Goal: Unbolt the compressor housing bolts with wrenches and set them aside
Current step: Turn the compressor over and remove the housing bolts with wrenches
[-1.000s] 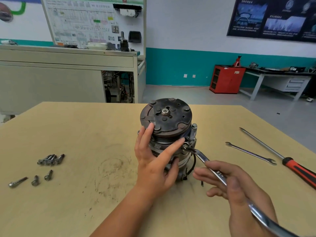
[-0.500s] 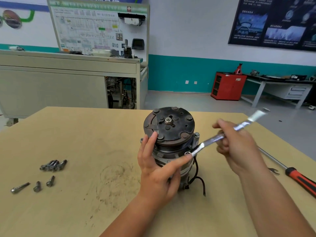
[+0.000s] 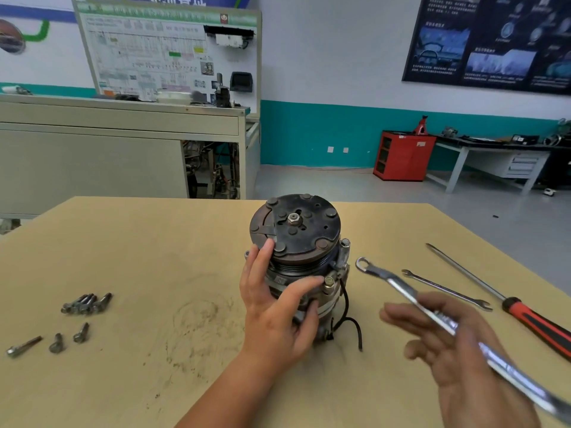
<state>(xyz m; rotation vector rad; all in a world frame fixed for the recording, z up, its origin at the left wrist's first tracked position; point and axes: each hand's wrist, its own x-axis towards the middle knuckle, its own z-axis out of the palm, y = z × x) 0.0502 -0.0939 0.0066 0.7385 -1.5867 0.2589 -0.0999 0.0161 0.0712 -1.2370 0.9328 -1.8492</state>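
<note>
Wrench has left the bolt on the compressor, nearing spanner and screwdriver.

- Only two bare hands and the arms behind them show of the person, all in the lower half of the frame.
- The left hand, at lower centre, is ungloved and seen from its back. Its thumb and fingers show in sharp outline.
- The left forearm is bare from the wrist down to the bottom edge.
- The right hand, at lower right, is also ungloved. Blur leaves its finger detail soft.
- The right wrist is bare and cut off by the bottom edge.
</note>
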